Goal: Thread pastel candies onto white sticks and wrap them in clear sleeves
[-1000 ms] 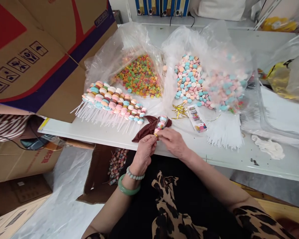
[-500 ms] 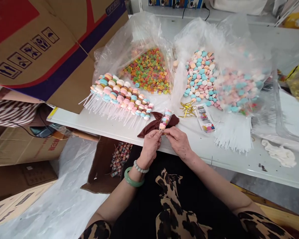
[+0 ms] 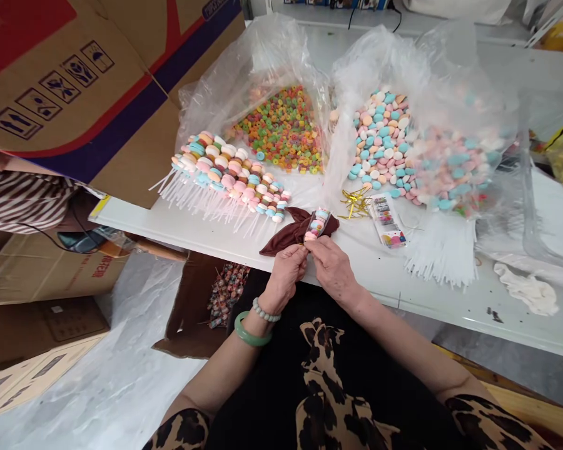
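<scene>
A wrapped candy skewer (image 3: 318,223) in clear film stands up from my fingertips over a dark brown cloth (image 3: 284,237) at the table's front edge. My left hand (image 3: 288,265) has its fingers pinched around the skewer's lower end. Against it, the fingertips of my right hand (image 3: 329,265) are pressed together at the same spot; the small piece between them is hidden. Gold twist ties (image 3: 355,203) and a printed packet of labels (image 3: 387,222) lie right of the cloth. Rows of candy skewers (image 3: 234,178) on white sticks rest to the left.
Open clear bags hold ring candies (image 3: 286,134) and pastel candies (image 3: 382,140). White sticks (image 3: 443,253) and a crumpled white cloth (image 3: 525,287) lie at the right. A large cardboard box (image 3: 122,112) stands left; a lower box holds many wrapped skewers (image 3: 228,294).
My right hand has moved slightly left and closer to my left fingertips. The wrapped skewer has tilted a little to the right. The view has shifted slightly.
</scene>
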Demonstrator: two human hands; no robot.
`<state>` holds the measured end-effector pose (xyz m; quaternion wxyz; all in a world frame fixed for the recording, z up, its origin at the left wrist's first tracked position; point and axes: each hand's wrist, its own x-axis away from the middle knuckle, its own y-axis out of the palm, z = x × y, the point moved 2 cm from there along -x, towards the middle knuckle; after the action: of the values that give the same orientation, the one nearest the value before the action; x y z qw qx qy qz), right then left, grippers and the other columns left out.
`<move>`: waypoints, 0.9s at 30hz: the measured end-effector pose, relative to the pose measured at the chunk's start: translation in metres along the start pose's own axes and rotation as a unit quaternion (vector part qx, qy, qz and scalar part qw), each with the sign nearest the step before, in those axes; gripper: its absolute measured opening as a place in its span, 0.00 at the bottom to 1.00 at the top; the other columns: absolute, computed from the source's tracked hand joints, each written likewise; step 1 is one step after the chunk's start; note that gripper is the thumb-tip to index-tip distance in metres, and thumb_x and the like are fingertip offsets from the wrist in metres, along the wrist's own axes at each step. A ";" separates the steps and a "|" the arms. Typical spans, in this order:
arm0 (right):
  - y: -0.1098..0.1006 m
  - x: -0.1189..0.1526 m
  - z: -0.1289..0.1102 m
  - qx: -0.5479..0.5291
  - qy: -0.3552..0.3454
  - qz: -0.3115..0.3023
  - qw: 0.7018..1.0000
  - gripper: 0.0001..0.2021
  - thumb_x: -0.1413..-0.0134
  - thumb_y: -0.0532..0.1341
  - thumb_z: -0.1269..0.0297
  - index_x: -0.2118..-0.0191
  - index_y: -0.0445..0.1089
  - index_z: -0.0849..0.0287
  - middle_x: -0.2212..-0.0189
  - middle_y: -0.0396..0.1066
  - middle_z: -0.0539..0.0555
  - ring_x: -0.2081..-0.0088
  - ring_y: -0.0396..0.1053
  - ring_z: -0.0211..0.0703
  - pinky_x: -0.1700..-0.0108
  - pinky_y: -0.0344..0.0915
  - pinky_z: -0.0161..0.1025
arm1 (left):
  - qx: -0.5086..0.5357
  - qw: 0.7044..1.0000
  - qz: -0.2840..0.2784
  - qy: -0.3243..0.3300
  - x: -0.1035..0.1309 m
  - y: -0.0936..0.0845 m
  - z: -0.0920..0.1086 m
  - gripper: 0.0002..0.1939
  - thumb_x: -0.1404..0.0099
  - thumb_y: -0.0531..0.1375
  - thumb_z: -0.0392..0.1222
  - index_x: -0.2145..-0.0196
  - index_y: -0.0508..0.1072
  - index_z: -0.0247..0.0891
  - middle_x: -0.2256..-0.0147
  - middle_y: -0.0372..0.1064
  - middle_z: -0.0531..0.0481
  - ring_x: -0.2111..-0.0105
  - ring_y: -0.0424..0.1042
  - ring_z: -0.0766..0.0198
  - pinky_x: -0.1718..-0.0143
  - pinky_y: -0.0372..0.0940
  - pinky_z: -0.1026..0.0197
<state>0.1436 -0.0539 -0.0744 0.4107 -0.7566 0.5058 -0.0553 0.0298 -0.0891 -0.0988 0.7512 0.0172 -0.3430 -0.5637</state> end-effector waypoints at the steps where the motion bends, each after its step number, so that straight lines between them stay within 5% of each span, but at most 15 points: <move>1: 0.000 0.001 0.001 -0.038 0.012 0.003 0.999 0.16 0.38 0.49 0.73 0.58 0.74 0.57 0.65 0.72 0.56 0.62 0.70 0.43 0.58 0.65 0.38 | -0.004 1.000 0.013 0.009 0.000 -0.001 0.001 0.19 0.49 0.68 0.52 0.74 0.66 0.36 0.84 0.53 0.62 0.87 0.45 0.78 0.85 0.37 0.69; 4: 0.000 0.003 0.007 -0.125 0.118 0.038 0.984 0.10 0.42 0.54 0.70 0.61 0.73 0.56 0.69 0.71 0.52 0.66 0.70 0.41 0.60 0.66 0.38 | -0.015 0.999 0.030 0.022 -0.001 -0.001 0.002 0.17 0.47 0.66 0.52 0.72 0.69 0.35 0.84 0.51 0.62 0.86 0.43 0.77 0.84 0.37 0.68; 7: 0.007 0.002 0.016 -0.251 0.261 0.040 0.931 0.02 0.51 0.60 0.66 0.69 0.68 0.55 0.76 0.67 0.47 0.74 0.66 0.39 0.68 0.65 0.37 | -0.039 0.998 0.025 0.035 0.000 0.001 0.003 0.18 0.47 0.66 0.54 0.72 0.70 0.35 0.84 0.50 0.62 0.85 0.43 0.76 0.83 0.38 0.68; 11: 0.015 -0.004 0.020 -0.373 0.326 0.041 0.868 0.08 0.60 0.64 0.63 0.73 0.64 0.56 0.80 0.64 0.43 0.78 0.62 0.36 0.73 0.63 0.35 | -0.101 0.991 0.021 0.081 0.001 0.002 0.003 0.19 0.47 0.66 0.55 0.71 0.73 0.34 0.83 0.51 0.60 0.82 0.46 0.74 0.80 0.42 0.66; 13: 0.013 -0.005 0.018 -0.362 0.317 0.043 0.876 0.07 0.59 0.64 0.62 0.74 0.64 0.56 0.80 0.64 0.43 0.78 0.61 0.36 0.74 0.62 0.34 | -0.116 0.988 0.023 0.097 0.001 0.000 0.004 0.18 0.46 0.66 0.54 0.70 0.74 0.34 0.82 0.52 0.60 0.81 0.47 0.73 0.79 0.44 0.66; 18: -0.002 0.000 0.002 -0.199 0.209 0.045 0.957 0.05 0.50 0.60 0.62 0.73 0.68 0.55 0.78 0.66 0.46 0.74 0.63 0.37 0.66 0.63 0.36 | -0.089 0.992 -0.005 0.090 0.001 -0.003 0.003 0.18 0.45 0.66 0.54 0.70 0.74 0.34 0.82 0.50 0.60 0.81 0.46 0.74 0.80 0.42 0.66; 21: 0.001 0.002 0.003 -0.195 0.217 0.036 0.956 0.05 0.50 0.60 0.62 0.72 0.68 0.55 0.78 0.66 0.46 0.74 0.64 0.37 0.66 0.63 0.36 | -0.048 0.997 -0.011 0.062 0.000 -0.002 0.000 0.17 0.44 0.66 0.53 0.71 0.72 0.35 0.83 0.49 0.61 0.83 0.45 0.75 0.81 0.41 0.67; 27: 0.005 -0.005 0.015 -0.435 0.363 0.008 0.824 0.12 0.64 0.67 0.64 0.72 0.64 0.56 0.80 0.65 0.44 0.80 0.60 0.35 0.77 0.58 0.34 | -0.018 0.997 0.007 0.070 0.004 0.002 0.002 0.17 0.45 0.66 0.51 0.76 0.68 0.36 0.83 0.51 0.60 0.82 0.44 0.75 0.81 0.38 0.67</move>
<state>0.1450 -0.0417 -0.0860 -0.1736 -0.7782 0.5957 -0.0969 0.0309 -0.0915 -0.0947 0.7775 0.0405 -0.2791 -0.5621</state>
